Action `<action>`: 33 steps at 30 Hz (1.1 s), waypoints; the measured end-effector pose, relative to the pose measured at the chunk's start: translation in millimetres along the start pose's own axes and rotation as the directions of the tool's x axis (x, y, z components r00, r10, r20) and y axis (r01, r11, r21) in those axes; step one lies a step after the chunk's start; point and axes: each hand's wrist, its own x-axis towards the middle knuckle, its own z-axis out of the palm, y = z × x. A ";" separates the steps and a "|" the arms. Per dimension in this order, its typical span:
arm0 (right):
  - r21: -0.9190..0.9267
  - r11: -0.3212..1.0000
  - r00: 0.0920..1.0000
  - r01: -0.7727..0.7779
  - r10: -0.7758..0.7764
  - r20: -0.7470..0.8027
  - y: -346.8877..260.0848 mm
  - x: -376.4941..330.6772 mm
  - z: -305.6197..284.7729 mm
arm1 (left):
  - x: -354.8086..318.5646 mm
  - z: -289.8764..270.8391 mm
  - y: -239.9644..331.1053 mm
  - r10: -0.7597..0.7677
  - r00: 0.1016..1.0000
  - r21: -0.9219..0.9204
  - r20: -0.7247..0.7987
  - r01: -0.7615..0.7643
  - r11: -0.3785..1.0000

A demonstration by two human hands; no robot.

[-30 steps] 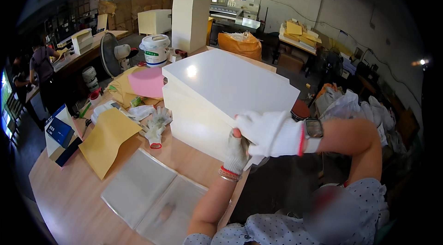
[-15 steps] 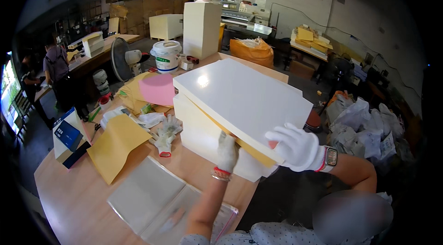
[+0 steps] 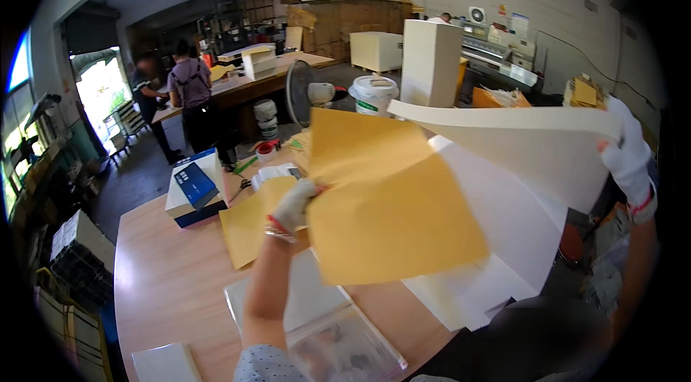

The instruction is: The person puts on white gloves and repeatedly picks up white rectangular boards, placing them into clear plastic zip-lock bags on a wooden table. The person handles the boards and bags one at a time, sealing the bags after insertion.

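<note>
a yellow sheet in the left hand (image 3: 294, 209), a thick white stack raised in the right hand (image 3: 628, 159).
the gloved left fingers are closed on the left edge of the yellow sheet (image 3: 392, 202), which hangs slightly creased above the tabletop (image 3: 180, 288); the gloved right fingers are clamped on the right end of the white stack (image 3: 518, 144), its edge bowed, tilted up behind the sheet and over a pile of white sheets (image 3: 515, 231). a second yellow sheet (image 3: 243, 231) lies left of the left hand, beside a blue-and-white box (image 3: 194, 187); a clear plastic folder (image 3: 327, 313) lies below the held sheet, partly behind the left forearm.
</note>
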 end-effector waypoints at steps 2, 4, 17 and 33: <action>-0.072 0.995 0.994 -0.070 0.075 0.078 7.0 -15.2 -8.6 | -23.9 -38.5 27.2 0.091 0.991 -0.123 -0.101 -0.103 0.987; 0.009 0.984 0.957 -0.176 0.169 0.235 14.2 -29.9 6.4 | -63.0 -108.5 31.3 0.227 0.921 -0.011 -0.318 -0.243 0.970; -0.176 0.971 0.688 -0.165 0.241 0.685 -144.2 -11.1 2.4 | 13.2 -201.7 -207.8 -0.018 0.092 -0.072 -0.996 -0.624 0.778; 0.274 0.958 0.810 0.088 -0.230 0.540 -168.1 -60.7 -44.9 | -143.5 288.5 -55.3 -0.071 0.808 -0.632 0.586 0.509 0.584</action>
